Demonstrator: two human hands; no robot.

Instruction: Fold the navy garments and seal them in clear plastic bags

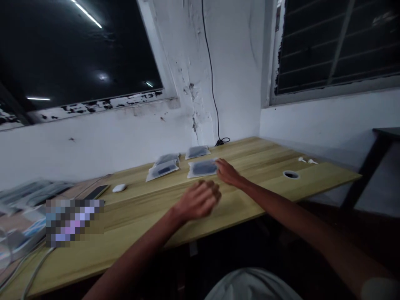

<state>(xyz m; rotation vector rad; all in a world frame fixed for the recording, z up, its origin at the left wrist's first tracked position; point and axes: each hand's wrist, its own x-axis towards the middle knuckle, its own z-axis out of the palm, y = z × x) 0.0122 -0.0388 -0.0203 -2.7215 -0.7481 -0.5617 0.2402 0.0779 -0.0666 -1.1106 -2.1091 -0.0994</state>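
Observation:
My right hand point(229, 171) is at the right end of a frosted plastic pouch point(203, 168) with something dark inside, its fingertips on or just over the pouch's edge. The fingers look pinched together; whether they grip the edge is unclear. Nearer to me, my left hand point(200, 200) hangs over the wooden table point(243, 204), its fingers curled and blurred, and what they may hold is hidden. Another pouch point(196, 152) lies behind the first. To the left, a pouch point(162, 169) partly overlaps one behind it point(168, 158).
A white mouse point(119, 188) and a dark phone point(98, 192) lie on the left, near cables and a power strip point(28, 241). A round cable hole point(291, 175) and small white items point(308, 161) are at the right. A black cable point(212, 83) hangs down the wall.

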